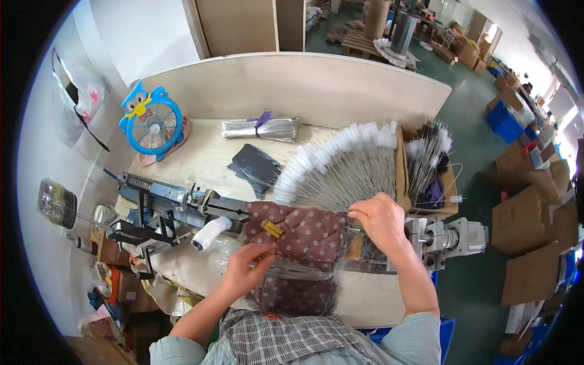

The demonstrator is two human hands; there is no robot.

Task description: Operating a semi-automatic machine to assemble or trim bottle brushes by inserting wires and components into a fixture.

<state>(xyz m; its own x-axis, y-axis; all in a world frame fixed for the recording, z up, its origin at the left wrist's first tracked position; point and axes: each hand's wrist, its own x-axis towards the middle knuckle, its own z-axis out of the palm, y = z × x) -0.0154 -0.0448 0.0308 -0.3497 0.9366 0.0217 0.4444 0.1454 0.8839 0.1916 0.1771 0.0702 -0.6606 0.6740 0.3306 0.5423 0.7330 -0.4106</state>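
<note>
My left hand is over the front edge of a brown polka-dot quilted pad, fingers bent and pressed together. Whatever is between those fingertips, if anything, is too small to make out. My right hand is closed in a pinch at the pad's right end, just left of a metal chuck; what it pinches is not visible. Small yellow pieces lie on the pad. Behind it fan out many thin wire brushes with white tips. Thin clear strands or wires lie across the pad's front part.
A long metal fixture with a white-wrapped handle stands left. Behind are a blue fan, a tied wire bundle and dark sheets. A cardboard box of brushes stands right, beyond it more cartons.
</note>
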